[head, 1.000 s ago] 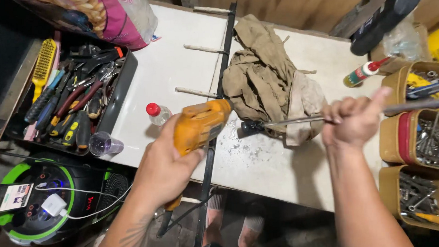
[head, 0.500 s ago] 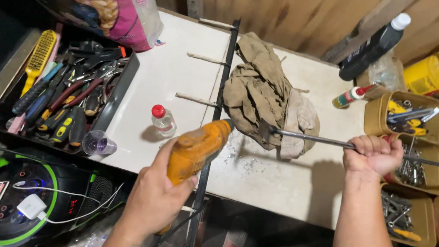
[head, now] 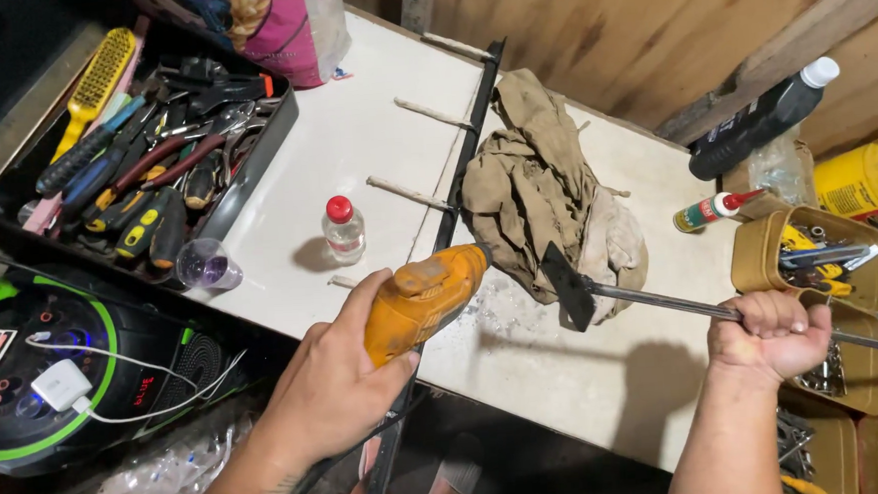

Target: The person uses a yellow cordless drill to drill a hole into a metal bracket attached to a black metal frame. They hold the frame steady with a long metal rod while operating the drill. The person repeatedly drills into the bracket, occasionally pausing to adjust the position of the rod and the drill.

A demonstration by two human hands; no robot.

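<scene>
Head view: the left hand (head: 331, 383) has its grip closed on the orange drill (head: 424, 300), nose at the black bar (head: 456, 191). At three o'clock the right hand (head: 770, 335) clenches a metal rod (head: 662, 301) — its blade (head: 567, 285) touches the rag (head: 546, 191), which could snag.

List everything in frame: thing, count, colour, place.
Orange power drill: 1, orange, in left hand, nose against black metal bar.
Black metal bar: 1, black, lying across white tabletop.
Long metal rod with flat dark blade: 1, dark, in right hand, blade by rag.
Crumpled tan rag: 1, tan, table centre.
Small clear bottle with red cap: 1, left of bar.
Tool tray: 1, black, full of hand tools, far left.
White tabletop: 1, white.
Black bottle with white cap: 1, far right.
Left hand: gripping drill.
Right hand: fisted on rod.
</scene>
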